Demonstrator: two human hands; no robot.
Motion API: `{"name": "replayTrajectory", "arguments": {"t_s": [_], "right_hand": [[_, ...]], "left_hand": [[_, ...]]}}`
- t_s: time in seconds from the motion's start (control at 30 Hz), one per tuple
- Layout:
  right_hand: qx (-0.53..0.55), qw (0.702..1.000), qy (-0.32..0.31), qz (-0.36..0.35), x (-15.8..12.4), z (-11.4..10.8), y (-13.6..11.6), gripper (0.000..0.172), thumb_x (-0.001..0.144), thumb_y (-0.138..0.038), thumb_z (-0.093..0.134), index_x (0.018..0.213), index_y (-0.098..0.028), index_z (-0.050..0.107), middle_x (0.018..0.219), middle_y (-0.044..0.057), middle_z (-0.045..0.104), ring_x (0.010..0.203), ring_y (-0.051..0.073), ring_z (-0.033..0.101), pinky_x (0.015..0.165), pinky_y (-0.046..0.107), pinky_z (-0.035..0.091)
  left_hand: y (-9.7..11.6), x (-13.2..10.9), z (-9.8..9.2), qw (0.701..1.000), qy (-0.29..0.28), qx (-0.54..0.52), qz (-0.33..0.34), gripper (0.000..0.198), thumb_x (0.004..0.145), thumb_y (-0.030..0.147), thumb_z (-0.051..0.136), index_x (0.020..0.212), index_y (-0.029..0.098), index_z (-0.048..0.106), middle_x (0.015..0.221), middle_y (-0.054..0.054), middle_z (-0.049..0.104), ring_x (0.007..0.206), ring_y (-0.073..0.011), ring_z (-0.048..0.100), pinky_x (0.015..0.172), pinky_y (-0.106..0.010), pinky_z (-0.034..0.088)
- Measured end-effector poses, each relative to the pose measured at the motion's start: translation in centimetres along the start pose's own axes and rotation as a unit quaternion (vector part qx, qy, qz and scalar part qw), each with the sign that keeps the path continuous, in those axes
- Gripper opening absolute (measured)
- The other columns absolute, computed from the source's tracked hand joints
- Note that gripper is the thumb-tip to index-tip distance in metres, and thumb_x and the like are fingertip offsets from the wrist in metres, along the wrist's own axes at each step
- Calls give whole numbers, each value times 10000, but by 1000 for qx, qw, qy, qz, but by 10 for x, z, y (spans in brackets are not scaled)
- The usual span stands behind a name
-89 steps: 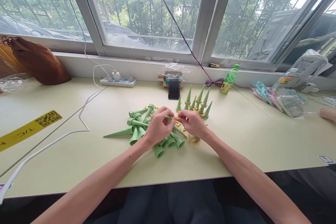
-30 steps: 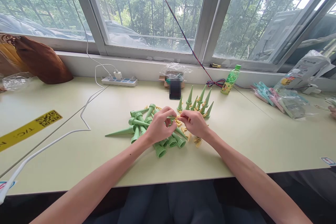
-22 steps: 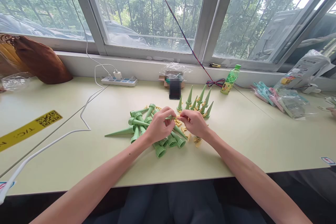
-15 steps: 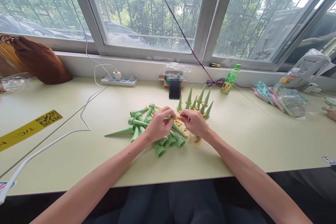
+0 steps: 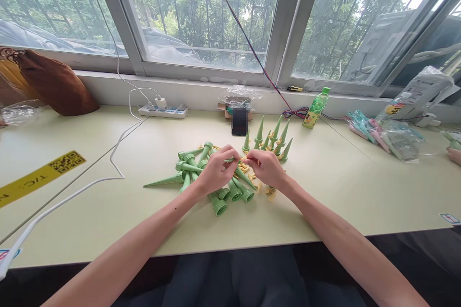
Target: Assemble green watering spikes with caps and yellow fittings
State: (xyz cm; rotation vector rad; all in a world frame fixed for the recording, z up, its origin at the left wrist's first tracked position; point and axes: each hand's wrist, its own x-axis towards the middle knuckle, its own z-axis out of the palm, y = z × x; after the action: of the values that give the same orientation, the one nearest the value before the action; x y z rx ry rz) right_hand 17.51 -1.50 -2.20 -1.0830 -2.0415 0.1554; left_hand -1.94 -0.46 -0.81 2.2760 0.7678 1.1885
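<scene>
While my left hand holds a slim green plastic part crosswise, my right hand pinches a small yellow plastic piece rightward.

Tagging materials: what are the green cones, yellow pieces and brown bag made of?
Green cones: likely molded plastic, satin; crisp ribbed collars, uniform color.
Yellow pieces: probably matte plastic; even color, but too small to confirm.
Brown bag: perhaps suede or velvety fabric; soft sheen, gathered neck.

Pale table, heaped green spikes, upright green spikes, yellow pieces, bottle, power strip
</scene>
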Motion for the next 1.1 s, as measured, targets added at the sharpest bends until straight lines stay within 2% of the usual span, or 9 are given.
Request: {"name": "replayTrajectory", "arguments": {"t_s": [0.37,0.73,0.93,1.1], "right_hand": [[-6,1000,-8,-2,0,0,-1,249,936,-292,551,711,-196,506,647,-14,555,554,110,410,558,235,311],[-22,999,-17,-16,-1,0,-1,267,956,-308,519,714,-196,502,648,-11,549,554,111,407,546,235,298],[-24,999,-17,-12,-1,0,0,273,961,-321,509,720,-194,520,651,-4,550,560,114,402,552,235,296],[2,1000,-4,9,1,-1,1,228,938,-282,541,728,-193,534,643,-12,547,565,113,413,560,233,314]], "left_hand": [[-2,0,-1,1000,8,19,12,176,824,54,502,806,189,613,850,-31,578,769,-125,549,438,-174,323],[-1,-1,-2,999,7,31,6,175,822,77,490,793,194,616,849,-35,583,762,-134,555,432,-189,319],[-2,-1,0,1000,5,30,9,172,823,76,490,803,194,614,860,-39,582,781,-139,570,443,-183,353],[2,-1,2,1000,10,12,7,146,832,94,503,868,192,605,908,-42,587,762,-134,590,519,-205,474]]}}
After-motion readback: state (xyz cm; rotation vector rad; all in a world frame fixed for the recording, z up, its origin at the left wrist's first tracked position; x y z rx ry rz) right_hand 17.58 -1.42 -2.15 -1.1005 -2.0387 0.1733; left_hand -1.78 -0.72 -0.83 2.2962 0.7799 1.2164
